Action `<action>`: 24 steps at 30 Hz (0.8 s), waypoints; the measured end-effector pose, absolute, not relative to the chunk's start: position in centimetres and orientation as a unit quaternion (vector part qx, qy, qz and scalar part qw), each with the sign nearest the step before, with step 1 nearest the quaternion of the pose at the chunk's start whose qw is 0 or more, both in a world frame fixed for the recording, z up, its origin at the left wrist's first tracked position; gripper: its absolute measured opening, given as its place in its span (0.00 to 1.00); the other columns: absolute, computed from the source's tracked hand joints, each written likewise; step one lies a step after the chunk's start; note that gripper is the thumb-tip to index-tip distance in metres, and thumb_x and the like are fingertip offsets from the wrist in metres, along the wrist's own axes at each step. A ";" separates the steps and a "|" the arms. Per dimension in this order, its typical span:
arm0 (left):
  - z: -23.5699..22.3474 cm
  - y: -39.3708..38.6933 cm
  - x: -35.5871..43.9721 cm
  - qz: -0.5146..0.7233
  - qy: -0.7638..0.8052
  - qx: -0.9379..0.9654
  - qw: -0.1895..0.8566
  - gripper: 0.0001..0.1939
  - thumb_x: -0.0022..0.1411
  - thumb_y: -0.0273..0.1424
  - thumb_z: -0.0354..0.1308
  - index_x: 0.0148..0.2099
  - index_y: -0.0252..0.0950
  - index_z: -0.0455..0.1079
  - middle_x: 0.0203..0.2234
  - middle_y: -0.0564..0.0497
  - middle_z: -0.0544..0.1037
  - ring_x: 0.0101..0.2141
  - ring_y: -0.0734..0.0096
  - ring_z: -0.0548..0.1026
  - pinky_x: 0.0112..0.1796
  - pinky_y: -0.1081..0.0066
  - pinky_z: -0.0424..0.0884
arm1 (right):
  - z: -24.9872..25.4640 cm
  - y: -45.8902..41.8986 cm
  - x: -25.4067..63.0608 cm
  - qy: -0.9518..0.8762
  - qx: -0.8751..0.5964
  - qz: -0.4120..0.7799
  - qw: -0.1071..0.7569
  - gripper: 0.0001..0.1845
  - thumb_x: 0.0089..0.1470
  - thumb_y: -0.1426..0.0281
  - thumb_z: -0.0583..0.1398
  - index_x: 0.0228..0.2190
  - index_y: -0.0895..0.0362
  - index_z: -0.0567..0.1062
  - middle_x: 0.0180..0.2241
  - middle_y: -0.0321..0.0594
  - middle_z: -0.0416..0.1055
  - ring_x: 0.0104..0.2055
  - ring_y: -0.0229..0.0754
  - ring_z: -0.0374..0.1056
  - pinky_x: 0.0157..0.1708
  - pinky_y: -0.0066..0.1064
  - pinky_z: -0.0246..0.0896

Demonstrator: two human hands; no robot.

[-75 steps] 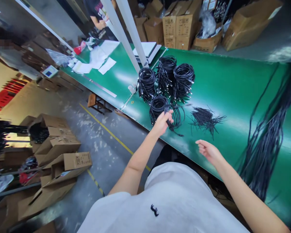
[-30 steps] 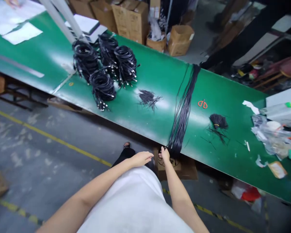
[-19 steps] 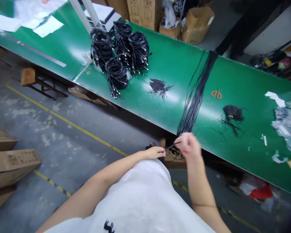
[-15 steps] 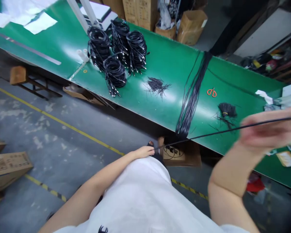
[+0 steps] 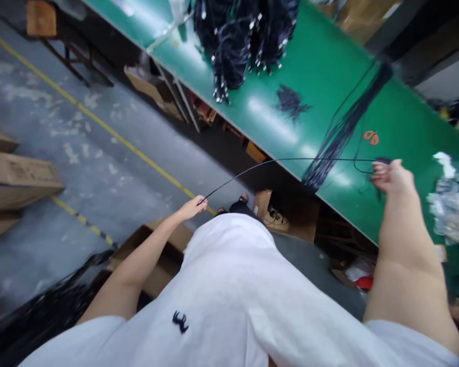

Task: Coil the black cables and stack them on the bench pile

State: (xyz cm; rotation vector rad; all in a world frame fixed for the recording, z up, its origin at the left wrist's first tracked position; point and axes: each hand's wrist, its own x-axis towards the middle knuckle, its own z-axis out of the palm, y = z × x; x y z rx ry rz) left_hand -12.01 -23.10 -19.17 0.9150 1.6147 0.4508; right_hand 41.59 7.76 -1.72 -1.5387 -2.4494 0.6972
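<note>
A thin black cable (image 5: 272, 160) arcs between my two hands, over the front edge of the green table (image 5: 329, 66). My left hand (image 5: 194, 207) is closed on one end of it, out over the floor to the left of my body. At the right, my right hand (image 5: 393, 175) is closed round the cable above the table, and a loop of it hangs beside the fingers. Under the cable's span lies a bundle of long black cables (image 5: 346, 125), drawn across the table to its front edge. Coiled cables (image 5: 231, 51) with metal plugs are heaped farther left.
Orange-handled scissors (image 5: 371, 137) and a pile of short black ties (image 5: 290, 100) lie on the table. Plastic bags (image 5: 457, 209) sit at its right end. An open carton (image 5: 290, 214) stands under the edge. Cartons (image 5: 21, 173) and a wooden stool (image 5: 42, 19) are on the left.
My left hand, earlier holding a coil, took one end of a cable at the bundle. My right hand swept right along it, and my hands are now far apart with the cable between them.
</note>
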 end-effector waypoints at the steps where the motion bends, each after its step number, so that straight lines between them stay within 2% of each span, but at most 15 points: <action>1: -18.5 -23.4 -11.6 0.196 0.682 0.376 0.595 0.10 0.57 0.36 0.56 0.39 0.37 0.64 0.25 0.56 0.73 0.23 0.75 0.67 0.28 0.74 0.65 | -4.2 6.7 39.2 -0.818 -0.512 0.250 0.073 0.49 0.63 0.44 0.28 0.38 0.58 0.79 0.19 0.50 0.65 0.26 0.48 0.70 0.28 0.44 0.61; 3: -16.9 -23.7 -10.5 0.227 0.632 0.350 0.653 0.11 0.56 0.33 0.59 0.41 0.36 0.67 0.26 0.53 0.76 0.24 0.75 0.70 0.25 0.75 0.64 | -8.3 3.3 32.9 -0.818 -0.503 0.274 0.056 0.40 0.67 0.48 0.38 0.44 0.63 0.78 0.25 0.52 0.71 0.33 0.50 0.72 0.35 0.46 0.65; 4: -15.9 -23.6 -9.9 0.251 0.598 0.344 0.679 0.11 0.55 0.33 0.60 0.41 0.35 0.69 0.28 0.51 0.77 0.25 0.74 0.72 0.24 0.76 0.63 | -9.8 1.2 29.3 -0.828 -0.483 0.281 0.056 0.35 0.67 0.50 0.44 0.50 0.65 0.75 0.34 0.56 0.74 0.41 0.51 0.72 0.42 0.47 0.66; 5: -14.8 -23.5 -9.3 0.274 0.566 0.346 0.696 0.11 0.55 0.32 0.61 0.41 0.34 0.70 0.29 0.49 0.78 0.26 0.73 0.73 0.23 0.76 0.63 | -10.8 -1.0 25.5 -0.843 -0.451 0.287 0.060 0.31 0.64 0.53 0.52 0.55 0.66 0.72 0.45 0.59 0.73 0.50 0.52 0.69 0.50 0.47 0.63; 6: -13.7 -23.3 -8.7 0.296 0.537 0.352 0.707 0.10 0.56 0.32 0.61 0.41 0.34 0.72 0.29 0.48 0.79 0.26 0.74 0.73 0.24 0.77 0.64 | -11.4 -3.2 21.7 -0.862 -0.406 0.295 0.066 0.34 0.60 0.56 0.58 0.60 0.65 0.67 0.56 0.59 0.67 0.60 0.52 0.62 0.58 0.46 0.58; 7: -12.6 -23.1 -8.3 0.321 0.515 0.356 0.711 0.09 0.57 0.31 0.62 0.40 0.33 0.73 0.29 0.49 0.79 0.25 0.76 0.73 0.25 0.77 0.65 | -11.8 -5.1 18.2 -0.882 -0.349 0.311 0.065 0.38 0.56 0.59 0.63 0.63 0.61 0.64 0.63 0.55 0.60 0.65 0.52 0.56 0.63 0.45 0.51; 8: -11.6 -23.0 -8.0 0.347 0.496 0.353 0.713 0.09 0.58 0.31 0.62 0.41 0.32 0.74 0.27 0.49 0.79 0.24 0.78 0.72 0.26 0.78 0.66 | -12.1 -6.7 15.2 -0.895 -0.288 0.335 0.060 0.39 0.55 0.61 0.64 0.64 0.60 0.63 0.65 0.52 0.58 0.67 0.51 0.53 0.65 0.46 0.46; 9: -10.7 -23.1 -8.1 0.385 0.484 0.337 0.709 0.08 0.59 0.30 0.62 0.41 0.32 0.75 0.25 0.51 0.78 0.23 0.79 0.70 0.27 0.78 0.67 | -12.5 -7.9 12.8 -0.897 -0.242 0.367 0.038 0.36 0.56 0.62 0.63 0.62 0.58 0.64 0.63 0.50 0.61 0.66 0.50 0.55 0.65 0.45 0.46; 10: -9.9 -23.2 -8.5 0.436 0.477 0.303 0.700 0.08 0.60 0.30 0.61 0.40 0.31 0.75 0.22 0.52 0.76 0.22 0.80 0.69 0.27 0.78 0.68 | -13.0 -8.6 11.3 -0.887 -0.226 0.402 0.008 0.29 0.58 0.62 0.60 0.59 0.57 0.68 0.58 0.48 0.67 0.61 0.48 0.61 0.63 0.44 0.50; 12: -8.9 -23.9 -10.4 0.560 0.470 0.183 0.657 0.07 0.64 0.29 0.58 0.41 0.31 0.75 0.18 0.57 0.70 0.21 0.81 0.68 0.30 0.79 0.70 | -14.3 -9.2 11.1 -0.848 -0.284 0.444 -0.050 0.19 0.64 0.61 0.53 0.50 0.57 0.73 0.46 0.44 0.76 0.47 0.43 0.70 0.52 0.36 0.61; 14: -8.6 -24.8 -13.0 0.668 0.467 0.034 0.578 0.09 0.68 0.27 0.52 0.41 0.32 0.73 0.19 0.58 0.67 0.21 0.84 0.67 0.31 0.81 0.71 | -15.7 -9.1 14.1 -0.812 -0.387 0.431 -0.075 0.20 0.66 0.61 0.48 0.43 0.58 0.75 0.39 0.44 0.76 0.38 0.41 0.71 0.40 0.30 0.62; 16: -9.0 -25.5 -14.9 0.710 0.476 -0.069 0.514 0.12 0.69 0.24 0.47 0.41 0.33 0.72 0.23 0.56 0.70 0.24 0.85 0.70 0.32 0.84 0.71 | -16.6 -9.2 18.3 -0.799 -0.448 0.394 -0.071 0.19 0.65 0.62 0.49 0.40 0.59 0.74 0.38 0.47 0.76 0.37 0.43 0.70 0.35 0.29 0.59; 19: -10.5 -25.1 -14.4 0.673 0.527 -0.053 0.516 0.13 0.63 0.18 0.48 0.43 0.32 0.72 0.33 0.51 0.78 0.33 0.81 0.76 0.40 0.78 0.73 | -15.5 -11.2 22.5 -0.840 -0.393 0.356 -0.117 0.13 0.61 0.63 0.56 0.39 0.57 0.76 0.38 0.46 0.76 0.35 0.43 0.70 0.31 0.27 0.54; 21: -11.4 -24.1 -11.5 0.601 0.543 0.038 0.585 0.15 0.59 0.16 0.52 0.46 0.32 0.72 0.39 0.48 0.80 0.39 0.75 0.78 0.46 0.71 0.73 | -12.9 -13.1 22.1 -0.884 -0.291 0.338 -0.139 0.13 0.61 0.61 0.56 0.39 0.56 0.76 0.37 0.44 0.77 0.34 0.41 0.70 0.28 0.27 0.50; 24: -11.1 -22.8 -6.4 0.449 0.478 0.185 0.732 0.15 0.57 0.17 0.58 0.47 0.31 0.74 0.39 0.46 0.80 0.40 0.73 0.77 0.47 0.70 0.71 | -8.0 -13.8 18.1 -0.925 -0.214 0.303 -0.078 0.19 0.66 0.60 0.50 0.37 0.56 0.77 0.35 0.43 0.76 0.35 0.40 0.70 0.28 0.28 0.49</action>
